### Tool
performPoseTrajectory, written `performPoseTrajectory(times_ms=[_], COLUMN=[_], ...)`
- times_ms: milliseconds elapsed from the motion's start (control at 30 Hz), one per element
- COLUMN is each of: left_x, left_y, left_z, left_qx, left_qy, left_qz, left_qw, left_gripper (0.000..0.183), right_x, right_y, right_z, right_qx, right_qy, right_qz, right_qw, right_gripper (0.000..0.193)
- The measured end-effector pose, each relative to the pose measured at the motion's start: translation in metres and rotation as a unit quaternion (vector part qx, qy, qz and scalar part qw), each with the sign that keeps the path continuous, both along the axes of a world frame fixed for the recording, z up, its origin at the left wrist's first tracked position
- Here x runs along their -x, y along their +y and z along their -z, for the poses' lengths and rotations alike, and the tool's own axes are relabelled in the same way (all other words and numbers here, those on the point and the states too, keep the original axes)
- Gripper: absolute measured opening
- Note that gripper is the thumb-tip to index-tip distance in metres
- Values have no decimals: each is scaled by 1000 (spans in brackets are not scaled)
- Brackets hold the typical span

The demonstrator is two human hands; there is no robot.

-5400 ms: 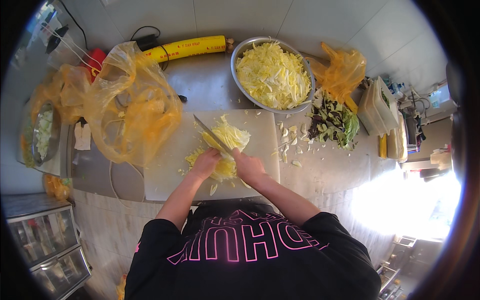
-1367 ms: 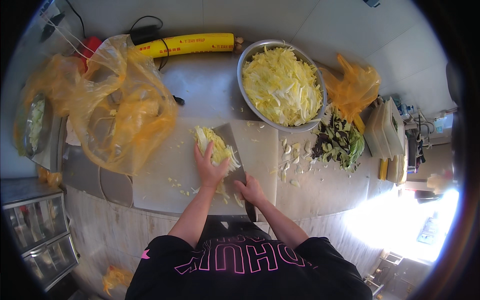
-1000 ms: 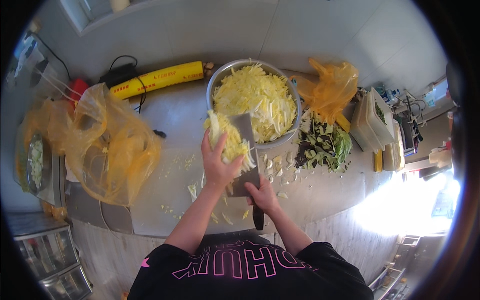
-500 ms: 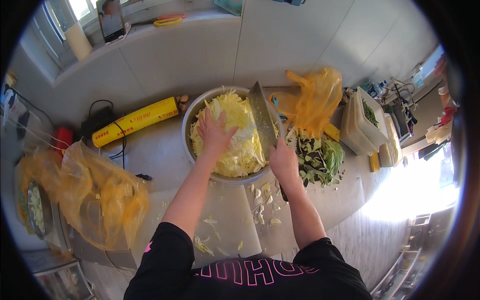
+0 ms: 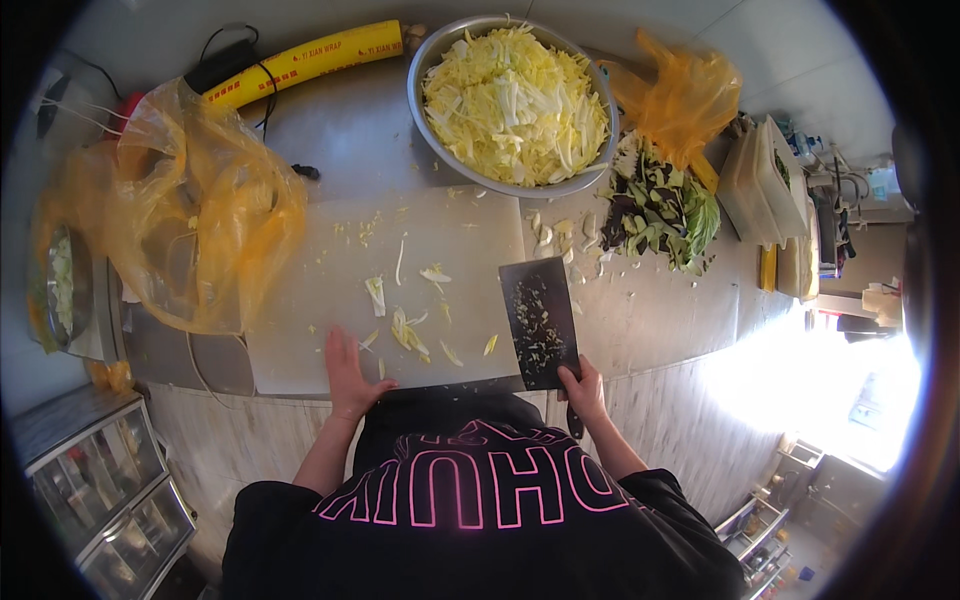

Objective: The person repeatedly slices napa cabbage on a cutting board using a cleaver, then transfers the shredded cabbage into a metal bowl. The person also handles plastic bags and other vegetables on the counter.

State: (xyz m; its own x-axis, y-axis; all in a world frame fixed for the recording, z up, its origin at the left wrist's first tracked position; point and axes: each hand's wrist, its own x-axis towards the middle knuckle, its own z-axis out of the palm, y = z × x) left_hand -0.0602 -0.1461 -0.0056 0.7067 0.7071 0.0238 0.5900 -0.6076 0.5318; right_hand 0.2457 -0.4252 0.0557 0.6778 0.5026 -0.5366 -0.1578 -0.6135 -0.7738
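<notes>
My right hand (image 5: 584, 388) grips the handle of a cleaver (image 5: 540, 322), its broad dark blade flecked with bits of vegetable. The blade lies at the right edge of a white cutting board (image 5: 330, 245). At the board's near edge my left hand (image 5: 351, 376) rests with fingers stretched out and the thumb apart, holding nothing. Scraps of pale yellow cabbage (image 5: 407, 332) are scattered over the board. Beyond it stands a metal bowl (image 5: 416, 113) heaped with shredded cabbage (image 5: 515, 105).
Crumpled orange plastic bags lie left (image 5: 200, 230) and back right (image 5: 690, 90). Leafy trimmings (image 5: 665, 210) sit right of the bowl, near stacked white containers (image 5: 762, 185). A yellow wrap roll (image 5: 310, 65) lies at the back, and a dish of chopped vegetable (image 5: 62, 285) far left.
Both hands have left the bowl and come back toward my body. The cleaver has moved from the cabbage to the board's right edge. The view has tilted down.
</notes>
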Motion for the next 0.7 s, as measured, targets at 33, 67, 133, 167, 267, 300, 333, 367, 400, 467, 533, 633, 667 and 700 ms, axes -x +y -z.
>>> performPoseTrajectory(times_ms=[33,67,133,167,267,300,333,367,400,467,533,633,667,700], left_x=[-2,-7,-19,-25,-52,-62,-73,-82,-92,-107,-113,-79,-60,-38], left_y=[-13,-23,-36,-40,-31,-24,-16,-6,5,26,43,52,53,48], left_z=[-6,-9,-5,-3,-6,-3,2,7,9,12,-3,-4,-2,7], left_qx=[1,0,-39,-56,-11,-9,-8,-8,-27,-67,-90,-110,-117,-100], left_qy=[18,35,67,83,74,45,16,-11,-6,2,21,34,36,13], left_qz=[1,1,4,4,36,42,47,52,46,32,-14,-146,-195,-201], left_qw=[1000,999,997,995,997,998,999,999,999,997,996,983,973,974], left_gripper=[108,112,111,111,107,106,106,106,106,107,101,89,86,84], right_x=[12,21,38,43,58,63,66,69,71,78,82,77,77,76], right_y=[-15,-25,-36,-40,-30,-21,-8,13,25,55,84,146,159,167], right_z=[7,10,15,21,36,41,45,40,47,61,83,44,38,39], right_qx=[0,-1,-9,-11,2,-2,-5,-13,-14,12,22,45,53,42], right_qy=[15,29,54,65,42,45,47,47,44,-6,-78,-20,13,14], right_qz=[21,41,83,97,113,107,100,96,78,33,-33,-118,-141,-160], right_qw=[1000,999,995,993,993,993,994,994,996,999,996,992,989,986], right_gripper=[15,14,14,15,19,20,20,22,25,32,39,46,47,47])
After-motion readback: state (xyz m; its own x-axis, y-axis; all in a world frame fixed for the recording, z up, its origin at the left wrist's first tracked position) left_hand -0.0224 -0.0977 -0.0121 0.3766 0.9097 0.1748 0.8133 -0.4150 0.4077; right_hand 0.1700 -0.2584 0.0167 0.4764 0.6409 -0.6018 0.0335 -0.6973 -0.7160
